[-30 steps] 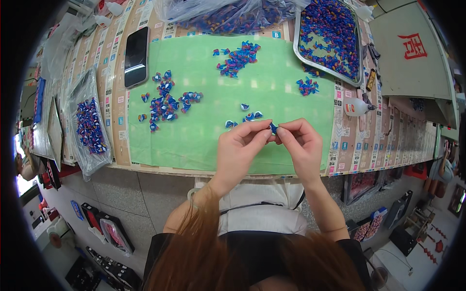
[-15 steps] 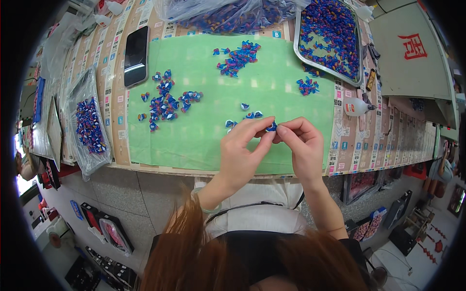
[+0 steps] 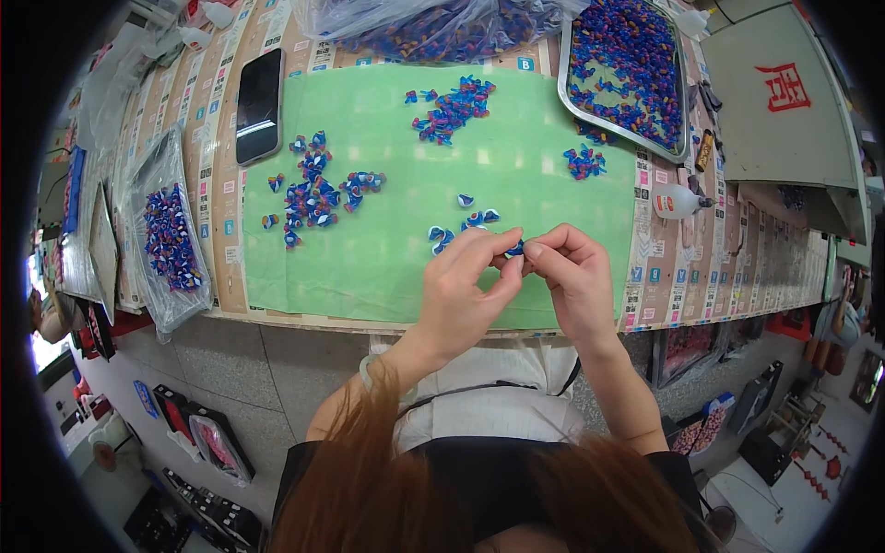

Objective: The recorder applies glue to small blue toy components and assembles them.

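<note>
Above the near part of a green sheet [image 3: 387, 276], my left hand [image 3: 466, 286] and my right hand [image 3: 581, 281] meet, fingertips closed on one small blue-and-white plastic piece [image 3: 515, 249]. Both hands pinch it between thumb and forefinger, and the fingers cover most of it. Just beyond my left hand lie several loose blue-and-white pieces [image 3: 441, 238]. A larger group of blue pieces with white and orange parts [image 3: 312, 198] is spread on the left of the sheet. Farther off sits a heap of small blue-and-red pieces [image 3: 456, 111], with a smaller cluster [image 3: 585, 163] to the right.
A metal tray [image 3: 627, 136] full of small pieces stands at the far right, near a white squeeze bottle [image 3: 678, 201]. A phone [image 3: 260, 106] lies at the left. Beyond it are a plastic-wrapped tray [image 3: 152, 157] and, at the back, a clear bag [image 3: 442, 37] of pieces.
My hands stay nearly in place, still pinching the small piece. My left hand has turned slightly and its fingers have curled closer around it.
</note>
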`<state>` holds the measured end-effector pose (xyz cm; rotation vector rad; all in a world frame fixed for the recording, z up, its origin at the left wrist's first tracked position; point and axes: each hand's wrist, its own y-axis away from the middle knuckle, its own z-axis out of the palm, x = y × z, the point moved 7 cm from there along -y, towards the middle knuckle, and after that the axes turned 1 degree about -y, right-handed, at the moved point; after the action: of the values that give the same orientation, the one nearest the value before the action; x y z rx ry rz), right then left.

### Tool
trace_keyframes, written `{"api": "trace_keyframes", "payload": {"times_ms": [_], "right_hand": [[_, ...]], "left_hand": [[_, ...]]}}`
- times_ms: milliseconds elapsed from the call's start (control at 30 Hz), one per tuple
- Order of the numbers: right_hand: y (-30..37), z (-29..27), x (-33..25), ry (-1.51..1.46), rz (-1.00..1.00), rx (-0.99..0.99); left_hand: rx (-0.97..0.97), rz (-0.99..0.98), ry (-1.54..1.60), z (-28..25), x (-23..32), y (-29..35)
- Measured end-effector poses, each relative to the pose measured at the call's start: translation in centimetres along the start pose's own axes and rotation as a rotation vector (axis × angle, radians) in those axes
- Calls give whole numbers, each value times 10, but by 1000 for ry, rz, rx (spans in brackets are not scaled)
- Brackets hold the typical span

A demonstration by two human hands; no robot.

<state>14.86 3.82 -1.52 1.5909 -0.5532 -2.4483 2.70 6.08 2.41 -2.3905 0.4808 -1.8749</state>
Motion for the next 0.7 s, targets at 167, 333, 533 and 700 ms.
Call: {"api": "trace_keyframes", "payload": {"times_ms": [167,333,533,700], "right_hand": [[0,3,-4,37,-40,0],[7,8,-6,-137,86,-19],[15,16,-21,152,-167,-38],[21,18,-30,390,-350,-59]], "left_hand": [[-84,-128,129,-2,-13,-2],[-178,-195,311,1,-12,-4],[-165,-530,805,10,-28,5],[-130,-658,952,13,-31,10]]}}
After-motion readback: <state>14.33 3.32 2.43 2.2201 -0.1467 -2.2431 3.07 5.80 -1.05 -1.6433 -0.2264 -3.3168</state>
